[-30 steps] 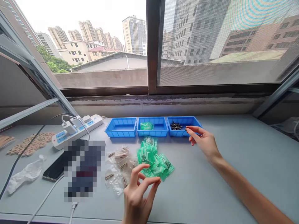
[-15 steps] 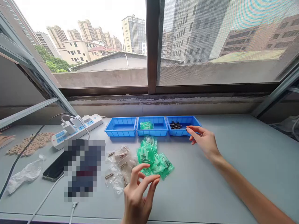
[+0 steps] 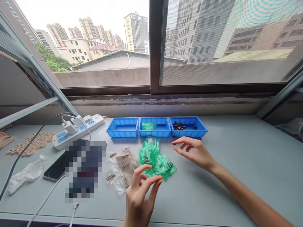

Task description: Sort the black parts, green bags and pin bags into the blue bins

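Note:
My left hand (image 3: 143, 192) is at the front, fingers curved and apart with nothing between them, just before the pile of green packets (image 3: 151, 156). To its left lie clear bags (image 3: 121, 167) with metal pins in them. My right hand (image 3: 194, 151) hovers right of the green packets, thumb and index finger apart, holding nothing. Behind it, the right blue bin (image 3: 189, 132) contains small black parts (image 3: 178, 126), and one black piece lies apart from them. The middle blue bin (image 3: 161, 134) has green packets in it. Nothing shows inside the left blue bin (image 3: 121, 134).
On the left are a white power strip (image 3: 92, 125) with plugs and cables, a black phone (image 3: 56, 168), a pixelated object, crumpled plastic (image 3: 27, 176) and a heap of tan pieces (image 3: 33, 145). Part of a person's hand (image 3: 5, 139) shows at the left edge.
My right hand has moved from the right blue bin toward the green packets, and its fingers have parted. A black piece now lies at that bin's right side. My left hand is unmoved.

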The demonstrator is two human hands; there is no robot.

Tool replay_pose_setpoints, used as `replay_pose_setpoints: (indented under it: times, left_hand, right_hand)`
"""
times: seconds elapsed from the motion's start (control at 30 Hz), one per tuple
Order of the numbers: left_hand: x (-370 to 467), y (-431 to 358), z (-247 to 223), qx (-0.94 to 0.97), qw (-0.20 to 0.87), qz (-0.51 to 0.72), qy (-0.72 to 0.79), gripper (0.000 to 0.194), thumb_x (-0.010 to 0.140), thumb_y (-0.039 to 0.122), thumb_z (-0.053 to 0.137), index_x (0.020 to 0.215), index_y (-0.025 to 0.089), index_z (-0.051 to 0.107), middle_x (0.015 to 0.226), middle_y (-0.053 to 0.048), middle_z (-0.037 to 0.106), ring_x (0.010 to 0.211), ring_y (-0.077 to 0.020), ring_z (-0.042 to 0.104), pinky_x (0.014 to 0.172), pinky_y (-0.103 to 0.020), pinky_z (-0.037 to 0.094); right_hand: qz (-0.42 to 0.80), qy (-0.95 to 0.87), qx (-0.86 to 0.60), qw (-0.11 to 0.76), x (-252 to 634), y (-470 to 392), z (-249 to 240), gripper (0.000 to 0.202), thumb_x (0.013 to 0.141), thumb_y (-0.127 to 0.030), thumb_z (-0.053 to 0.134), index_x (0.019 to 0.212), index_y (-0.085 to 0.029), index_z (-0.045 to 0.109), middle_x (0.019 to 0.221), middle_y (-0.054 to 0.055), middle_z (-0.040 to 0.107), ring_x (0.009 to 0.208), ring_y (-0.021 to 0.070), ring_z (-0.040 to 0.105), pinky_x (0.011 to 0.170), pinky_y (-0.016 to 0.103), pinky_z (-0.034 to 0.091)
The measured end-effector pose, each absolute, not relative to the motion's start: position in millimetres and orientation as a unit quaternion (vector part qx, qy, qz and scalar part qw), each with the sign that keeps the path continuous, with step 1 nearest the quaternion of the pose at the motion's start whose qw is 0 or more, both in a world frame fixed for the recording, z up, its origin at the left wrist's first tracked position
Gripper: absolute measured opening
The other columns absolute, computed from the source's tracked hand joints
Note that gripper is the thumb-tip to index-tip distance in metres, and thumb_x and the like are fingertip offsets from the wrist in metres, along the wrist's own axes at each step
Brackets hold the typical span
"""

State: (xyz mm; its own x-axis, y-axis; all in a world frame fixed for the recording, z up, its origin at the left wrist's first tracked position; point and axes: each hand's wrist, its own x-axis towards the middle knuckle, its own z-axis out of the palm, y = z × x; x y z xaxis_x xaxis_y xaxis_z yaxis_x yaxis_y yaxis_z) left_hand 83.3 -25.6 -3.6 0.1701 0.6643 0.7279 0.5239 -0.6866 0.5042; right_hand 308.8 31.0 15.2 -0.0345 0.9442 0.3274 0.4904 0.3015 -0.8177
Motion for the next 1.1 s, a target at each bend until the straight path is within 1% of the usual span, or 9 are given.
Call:
replay_pose_setpoints:
  times: [0.1, 0.2, 0.3, 0.37, 0.5, 0.67, 0.83, 0.93, 1.1]
  left_hand:
    - [84, -25, -5, 0.761, 0.057, 0.513, 0.393, 0.016, 0.090, 0.014, 0.055, 0.089, 0.025, 0.066, 0.106, -0.004, 0.054, 0.061, -0.0075, 0.055, 0.048, -0.022, 0.040]
    - [82, -25, -4, 0.764, 0.053, 0.510, 0.393, 0.013, 0.090, 0.017, 0.056, 0.086, 0.024, 0.066, 0.105, -0.004, 0.054, 0.061, -0.0076, 0.055, 0.048, -0.022, 0.042]
    - [79, -25, -1, 0.779, 0.054, 0.491, 0.386, 0.011, 0.089, 0.018, 0.057, 0.086, 0.023, 0.066, 0.106, -0.005, 0.054, 0.062, -0.0082, 0.057, 0.050, -0.022, 0.047]
    - [77, -25, 1, 0.790, 0.053, 0.478, 0.380, 0.010, 0.088, 0.017, 0.058, 0.087, 0.023, 0.066, 0.106, -0.006, 0.054, 0.062, -0.0082, 0.058, 0.051, -0.021, 0.049]
    - [78, -25, 2, 0.788, 0.053, 0.480, 0.381, 0.011, 0.089, 0.016, 0.056, 0.087, 0.023, 0.065, 0.105, -0.006, 0.055, 0.062, -0.0084, 0.058, 0.050, -0.021, 0.048]
    - [81, -26, -1, 0.771, 0.062, 0.497, 0.392, 0.013, 0.090, 0.018, 0.055, 0.084, 0.023, 0.065, 0.104, -0.005, 0.055, 0.062, -0.0090, 0.057, 0.050, -0.023, 0.047]
    - [80, -26, -1, 0.779, 0.061, 0.486, 0.390, 0.013, 0.089, 0.017, 0.055, 0.085, 0.023, 0.066, 0.104, -0.006, 0.056, 0.062, -0.0088, 0.058, 0.051, -0.022, 0.048]
    - [80, -27, -2, 0.771, 0.065, 0.488, 0.404, 0.015, 0.090, 0.019, 0.055, 0.082, 0.022, 0.066, 0.103, -0.007, 0.057, 0.061, -0.0090, 0.057, 0.052, -0.023, 0.048]
    - [82, -27, -3, 0.764, 0.068, 0.499, 0.403, 0.015, 0.090, 0.019, 0.054, 0.082, 0.023, 0.067, 0.103, -0.006, 0.057, 0.061, -0.0091, 0.057, 0.052, -0.023, 0.048]
  right_hand:
    - [0.225, -0.759, -0.474, 0.385, 297, 26, 11, 0.022, 0.077, -0.031, 0.066, 0.097, -0.023, 0.070, 0.100, 0.006, 0.072, 0.079, 0.0189, 0.067, 0.064, 0.031, 0.054]
    - [0.206, -0.820, -0.419, 0.331, 290, 22, 7, 0.036, 0.075, -0.031, 0.072, 0.109, -0.021, 0.066, 0.112, 0.009, 0.069, 0.101, 0.0239, 0.063, 0.087, 0.039, 0.050]
    - [0.212, -0.843, -0.410, 0.276, 286, 19, 6, 0.051, 0.071, -0.032, 0.076, 0.119, -0.020, 0.061, 0.122, 0.012, 0.063, 0.112, 0.0279, 0.058, 0.095, 0.045, 0.045]
    - [0.223, -0.841, -0.425, 0.249, 285, 18, 6, 0.056, 0.070, -0.034, 0.077, 0.122, -0.020, 0.060, 0.126, 0.014, 0.060, 0.116, 0.0296, 0.054, 0.098, 0.046, 0.043]
    - [0.240, -0.835, -0.442, 0.224, 284, 18, 10, 0.057, 0.072, -0.035, 0.076, 0.124, -0.021, 0.058, 0.127, 0.012, 0.059, 0.117, 0.0291, 0.053, 0.099, 0.045, 0.042]
    - [0.242, -0.830, -0.450, 0.224, 284, 18, 12, 0.058, 0.070, -0.034, 0.078, 0.122, -0.020, 0.059, 0.123, 0.012, 0.061, 0.113, 0.0288, 0.055, 0.097, 0.044, 0.044]
    - [0.239, -0.811, -0.461, 0.268, 286, 20, 8, 0.055, 0.069, -0.031, 0.078, 0.120, -0.022, 0.058, 0.116, 0.010, 0.059, 0.107, 0.0263, 0.057, 0.091, 0.041, 0.049]
    - [0.238, -0.794, -0.476, 0.294, 288, 20, 7, 0.051, 0.070, -0.027, 0.077, 0.117, -0.025, 0.058, 0.111, 0.007, 0.056, 0.101, 0.0241, 0.060, 0.086, 0.039, 0.052]
    - [0.237, -0.780, -0.495, 0.301, 289, 20, 8, 0.047, 0.070, -0.024, 0.075, 0.114, -0.026, 0.059, 0.112, 0.006, 0.054, 0.095, 0.0229, 0.062, 0.080, 0.036, 0.055]
